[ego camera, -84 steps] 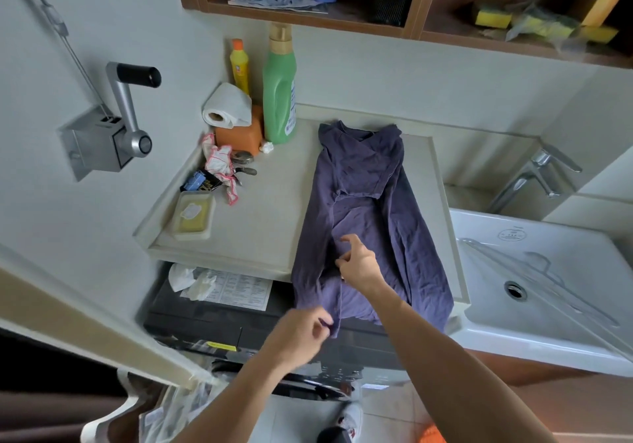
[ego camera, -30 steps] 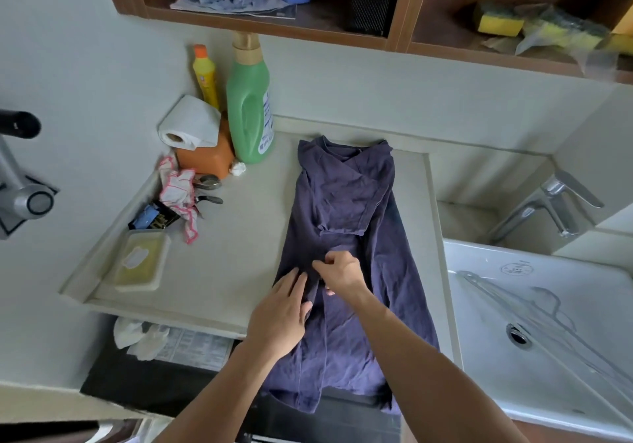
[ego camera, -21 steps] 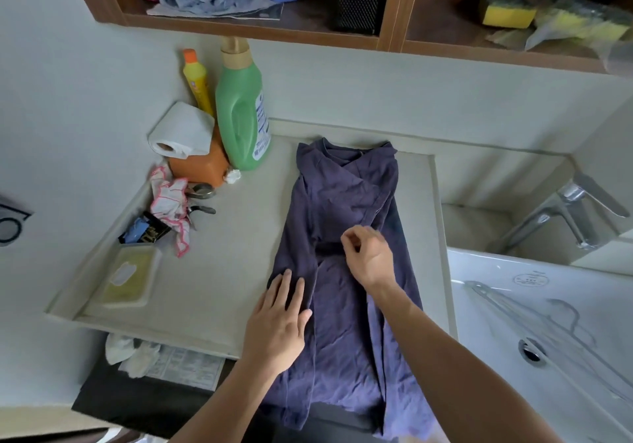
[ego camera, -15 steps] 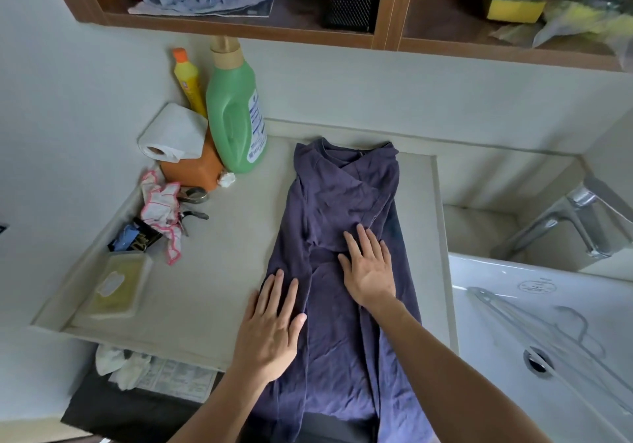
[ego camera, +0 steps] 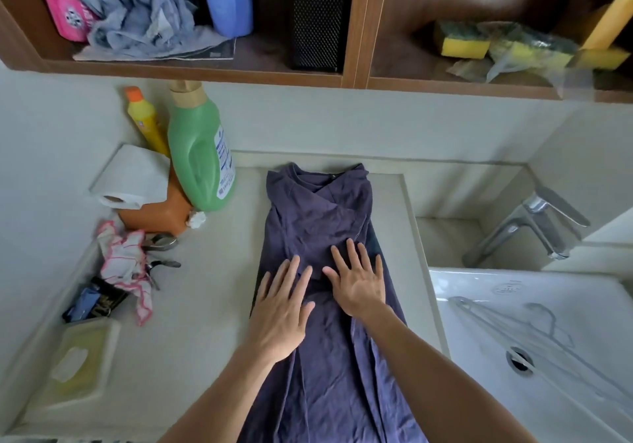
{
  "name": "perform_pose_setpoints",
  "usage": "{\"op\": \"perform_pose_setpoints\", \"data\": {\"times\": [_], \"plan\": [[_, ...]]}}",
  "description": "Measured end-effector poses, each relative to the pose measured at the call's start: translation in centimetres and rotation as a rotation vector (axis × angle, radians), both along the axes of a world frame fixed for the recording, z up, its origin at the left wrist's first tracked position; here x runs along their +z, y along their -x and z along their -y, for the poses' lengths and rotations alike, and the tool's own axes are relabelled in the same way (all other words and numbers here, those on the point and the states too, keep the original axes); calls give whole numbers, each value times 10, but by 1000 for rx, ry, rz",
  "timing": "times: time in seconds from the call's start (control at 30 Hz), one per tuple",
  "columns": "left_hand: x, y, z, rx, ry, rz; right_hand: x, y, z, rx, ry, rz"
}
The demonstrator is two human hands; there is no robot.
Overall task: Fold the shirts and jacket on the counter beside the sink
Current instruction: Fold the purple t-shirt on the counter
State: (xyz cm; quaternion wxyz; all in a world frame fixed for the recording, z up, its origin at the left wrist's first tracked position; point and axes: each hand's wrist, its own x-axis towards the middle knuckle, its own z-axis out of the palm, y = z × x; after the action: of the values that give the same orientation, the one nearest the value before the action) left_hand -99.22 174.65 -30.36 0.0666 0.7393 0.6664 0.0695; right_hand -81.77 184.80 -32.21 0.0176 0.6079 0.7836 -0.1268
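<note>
Pressing flat: left hand [ego camera: 279, 312] and right hand [ego camera: 359, 283], fingers straight and spread, gripping nothing, side by side on the shirt [ego camera: 318, 223] folded lengthwise on the counter [ego camera: 212, 305].

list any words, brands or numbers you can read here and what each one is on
No text here can be read for certain.
green bottle: white label with blue print, too blurred to read.
yellow bottle: label print, too blurred.
pink packet on the shelf: a round printed mark, unreadable.
sink: faint stamp on the rim, too small.
blue and black packet: print unreadable.
</note>
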Motion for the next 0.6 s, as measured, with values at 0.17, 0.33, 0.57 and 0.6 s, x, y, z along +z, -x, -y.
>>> {"op": "perform_pose_setpoints", "data": {"times": [0.17, 0.33, 0.57, 0.6], "plan": [[7, 23, -45, 80, -4, -76, 1, -1, -33, -24, 27, -3], [9, 50, -119, 214, 183, -23, 1, -3, -85, -10, 41, 13], [13, 78, -218, 378, 118, 356, 16, -5, -186, -109, -10, -210], [16, 82, -233, 422, 42, 460, 19, -5, -200, -168, -34, -299]]}}
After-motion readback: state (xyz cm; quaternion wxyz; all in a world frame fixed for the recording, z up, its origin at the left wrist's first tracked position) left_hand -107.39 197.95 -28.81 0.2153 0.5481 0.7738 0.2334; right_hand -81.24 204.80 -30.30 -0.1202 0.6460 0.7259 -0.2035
